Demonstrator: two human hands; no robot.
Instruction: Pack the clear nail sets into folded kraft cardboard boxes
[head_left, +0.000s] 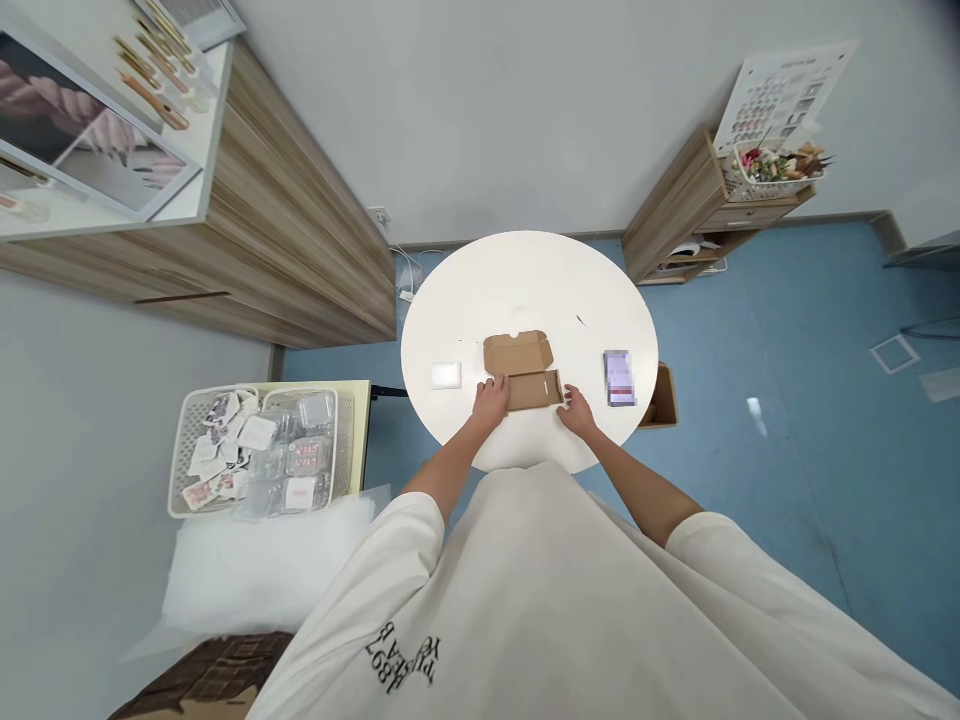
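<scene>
A small brown cardboard mailer box [525, 392] lies opened out on the round white table [525, 280], its lid [517, 352] folded back away from me. Inside the tray there is a small pale strip near the right side. My left hand [491, 398] holds the box's left edge, its fingers curled over the side wall. At the right end, my right hand [576, 410] has its fingers apart beside the corner; whether they touch the cardboard is hard to tell. A white packet [446, 375] sits to the left, and a phone with a blurred screen [619, 378] to the right.
White baskets [176, 470] with cards and clear plastic cases stand on a side table at left, above white wrapping sheets [247, 565]. Wooden cabinets [300, 200] flank the wall. A cardboard carton [664, 395] is on the floor at the table's right.
</scene>
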